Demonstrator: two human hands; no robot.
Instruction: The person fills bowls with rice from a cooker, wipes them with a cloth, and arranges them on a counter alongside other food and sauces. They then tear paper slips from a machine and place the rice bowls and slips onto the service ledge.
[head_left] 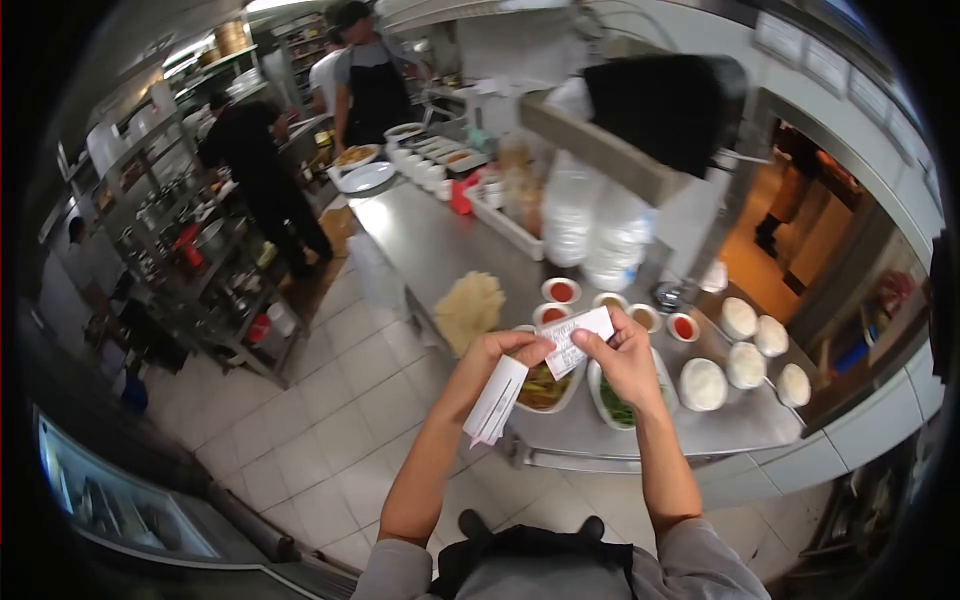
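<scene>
My left hand (510,350) is closed on a paper slip (497,400) that hangs down from it, and its fingertips touch a second printed slip (578,338). With thumb and fingers, my right hand (622,355) pinches that second slip. Both hands are above the near end of the steel counter (420,235). Beneath them are a container of brownish food (545,392) and a container of greens (615,408), both partly hidden by the hands and slips. Small cups of red sauce (561,290) are just beyond the slips.
Several white-topped round containers (703,384) stand at the right. A crumpled yellowish sheet (470,310) lies at the counter's left edge. Farther back are plastic bottles (615,245), a white plate (367,177) and a dark printer-like device (660,110). Other people (260,170) stand at the back left.
</scene>
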